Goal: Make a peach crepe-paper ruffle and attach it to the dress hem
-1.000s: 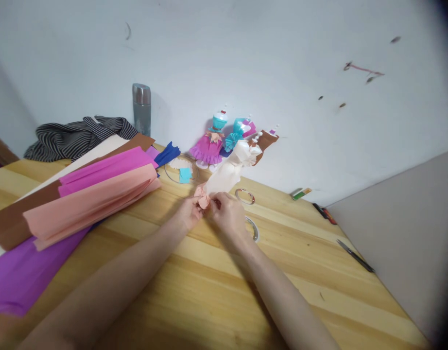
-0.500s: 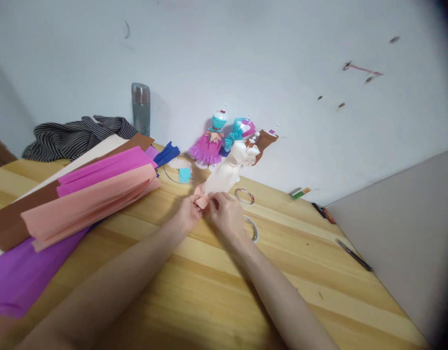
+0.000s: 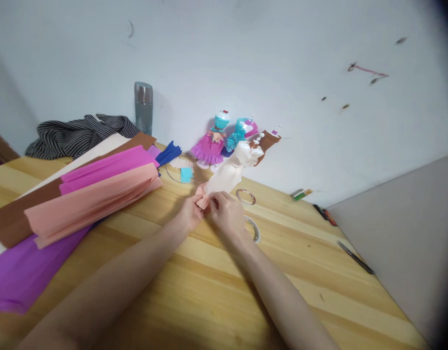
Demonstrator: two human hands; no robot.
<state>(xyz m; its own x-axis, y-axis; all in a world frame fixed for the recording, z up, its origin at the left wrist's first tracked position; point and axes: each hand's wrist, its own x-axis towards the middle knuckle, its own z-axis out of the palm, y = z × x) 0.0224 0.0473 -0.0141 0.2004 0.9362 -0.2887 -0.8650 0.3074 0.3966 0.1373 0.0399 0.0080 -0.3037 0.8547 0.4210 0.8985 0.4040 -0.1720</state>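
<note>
A white paper-wrapped figure (image 3: 226,175) with a frilled top end points away from me, tilted toward the wall. Gathered peach crepe paper (image 3: 202,197) wraps its near end. My left hand (image 3: 192,212) is closed around that peach paper from the left. At its right side, my right hand (image 3: 227,211) pinches the paper's edge with bent fingers; the fingertips are partly hidden. Just past the white figure stand a doll in a pink-purple paper skirt (image 3: 210,147), a turquoise paper piece (image 3: 235,138) and a brown paper piece (image 3: 269,141).
Crepe paper sheets in peach (image 3: 93,206), brown, magenta and purple lie on the left. Behind them are a striped cloth (image 3: 81,136) and a grey flask (image 3: 144,109). Tape rolls (image 3: 246,196) sit right of my hands. A dark-handled blade (image 3: 355,256) lies by the table's right edge.
The whole view has shifted slightly, so things appear a little further right. Both hands keep their hold on the peach paper, with hardly any finger movement.
</note>
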